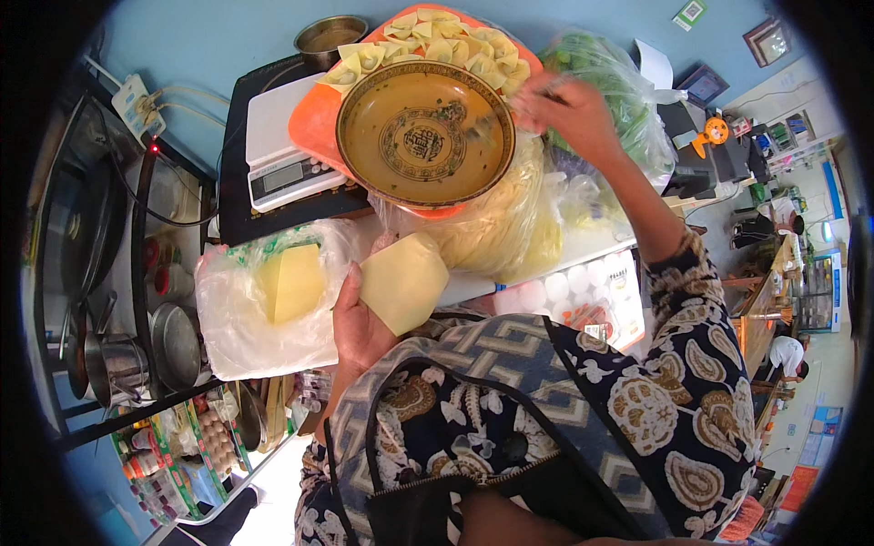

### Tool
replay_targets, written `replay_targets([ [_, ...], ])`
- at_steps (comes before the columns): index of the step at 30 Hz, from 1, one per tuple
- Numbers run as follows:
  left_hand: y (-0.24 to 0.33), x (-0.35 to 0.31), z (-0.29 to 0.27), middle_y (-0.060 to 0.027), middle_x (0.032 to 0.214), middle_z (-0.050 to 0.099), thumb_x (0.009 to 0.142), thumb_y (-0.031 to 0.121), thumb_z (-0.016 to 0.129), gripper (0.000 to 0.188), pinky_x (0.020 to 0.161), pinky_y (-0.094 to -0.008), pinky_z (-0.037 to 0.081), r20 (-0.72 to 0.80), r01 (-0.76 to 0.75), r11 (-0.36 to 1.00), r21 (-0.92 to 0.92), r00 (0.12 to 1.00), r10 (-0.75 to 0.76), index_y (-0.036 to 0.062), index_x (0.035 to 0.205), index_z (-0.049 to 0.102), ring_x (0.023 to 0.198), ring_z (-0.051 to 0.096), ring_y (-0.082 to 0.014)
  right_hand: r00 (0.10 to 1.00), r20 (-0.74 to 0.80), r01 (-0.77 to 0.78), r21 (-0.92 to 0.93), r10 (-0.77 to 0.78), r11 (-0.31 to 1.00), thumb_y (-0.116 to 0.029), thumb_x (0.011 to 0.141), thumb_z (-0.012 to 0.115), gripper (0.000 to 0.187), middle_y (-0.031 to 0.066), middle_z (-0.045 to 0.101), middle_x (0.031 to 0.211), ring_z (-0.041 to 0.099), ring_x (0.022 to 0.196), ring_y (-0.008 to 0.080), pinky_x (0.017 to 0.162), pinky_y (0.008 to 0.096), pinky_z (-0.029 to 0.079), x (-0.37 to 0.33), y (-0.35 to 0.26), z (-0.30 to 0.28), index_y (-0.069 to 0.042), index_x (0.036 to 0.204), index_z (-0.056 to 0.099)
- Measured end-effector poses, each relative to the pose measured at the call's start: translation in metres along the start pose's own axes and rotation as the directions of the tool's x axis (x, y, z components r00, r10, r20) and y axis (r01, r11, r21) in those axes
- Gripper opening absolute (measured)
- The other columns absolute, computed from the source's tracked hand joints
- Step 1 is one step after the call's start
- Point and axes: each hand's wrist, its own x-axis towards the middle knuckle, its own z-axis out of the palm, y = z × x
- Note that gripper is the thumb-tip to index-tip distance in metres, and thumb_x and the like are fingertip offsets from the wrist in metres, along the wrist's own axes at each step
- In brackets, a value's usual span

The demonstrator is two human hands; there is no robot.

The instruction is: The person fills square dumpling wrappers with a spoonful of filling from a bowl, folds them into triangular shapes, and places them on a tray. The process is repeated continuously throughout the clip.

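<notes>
Far to the left sits a clear bag [238, 318] with a stack of pale yellow dough squares [293, 284] inside it. Just beside that bag is the left hand [357, 323]. It is held palm up and spread flat, and one dough square [403, 280] lies on its fingers. The thumb rests at the square's left edge. The square is tilted, with one corner pointing up toward the bowl.

Straight above that square, a little way off, is the big brown bowl [425, 132]. There is some dark filling [448, 114] in the middle of it. The bowl rests on an orange tray [314, 127], and folded dumplings [437, 41] lie in rows along the tray's far edge. A white kitchen scale [287, 150] stands to the left of the tray.

To the right, the right hand [572, 114] is up at the bowl's right rim. It is closed around a thin stick or spoon [505, 111] that reaches left into the bowl, toward the filling. I cannot tell just what the tool is, because it is blurry.

So the right hand is the one near the filling, and the waiting dough square is below it and to its left. Behind the right hand is a bag of green vegetables [610, 73].
</notes>
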Motion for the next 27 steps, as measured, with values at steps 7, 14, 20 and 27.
replay_targets([
  [7, 0.0, 0.001, 0.005, -0.0134, 0.146, 0.042, 0.099, 0.039, 0.042, 0.057, 0.111, -0.0483, 0.032, -0.027, -0.021, 0.999, -0.031, 0.999, 0.02, 0.0059, 0.145, 0.033, 0.133, 0.042, -0.0311, 0.914, -0.062, 0.374, -0.254, -0.401, 0.892, -0.01, 0.09, 0.065, 0.015, 0.0052, 0.07, 0.094, 0.064, 0.082, 0.0132, 0.072, 0.0251, 0.05, 0.041, 0.046, 0.037, 0.0, 0.1, 0.069],
  [14, 0.008, -0.004, -0.007, -0.0144, 0.141, 0.047, 0.1, 0.035, 0.043, 0.053, 0.11, -0.0475, 0.034, -0.058, -0.017, 0.991, -0.131, 0.998, 0.009, 0.0018, 0.14, 0.039, 0.129, 0.046, -0.0301, 0.869, 0.205, 0.477, -0.585, -0.449, 0.656, -0.022, 0.086, 0.067, 0.017, 0.0014, 0.069, 0.093, 0.063, 0.084, 0.0217, 0.073, 0.0331, 0.05, -0.002, 0.044, 0.009, -0.012, 0.098, 0.072],
  [20, 0.002, 0.002, 0.006, -0.0159, 0.144, 0.043, 0.101, 0.034, 0.038, 0.051, 0.112, -0.0527, 0.03, -0.105, -0.028, 0.993, -0.118, 0.994, 0.015, 0.0011, 0.141, 0.038, 0.133, 0.041, -0.0329, 0.834, 0.071, 0.499, -0.52, -0.548, 0.693, -0.022, 0.085, 0.068, 0.018, 0.001, 0.068, 0.09, 0.061, 0.085, 0.0219, 0.072, 0.0337, 0.05, 0.002, 0.029, 0.017, -0.012, 0.099, 0.072],
  [27, 0.0, 0.002, 0.019, -0.014, 0.151, 0.034, 0.102, 0.039, 0.031, 0.054, 0.113, -0.0639, 0.019, -0.035, -0.03, 0.99, -0.14, 0.999, 0.025, 0.0057, 0.144, 0.034, 0.139, 0.031, -0.0348, 0.814, 0.229, 0.556, -0.573, -0.534, 0.602, -0.011, 0.082, 0.07, 0.019, 0.0062, 0.068, 0.093, 0.062, 0.088, 0.0257, 0.076, 0.0357, 0.051, -0.026, 0.03, 0.018, -0.005, 0.1, 0.07],
])
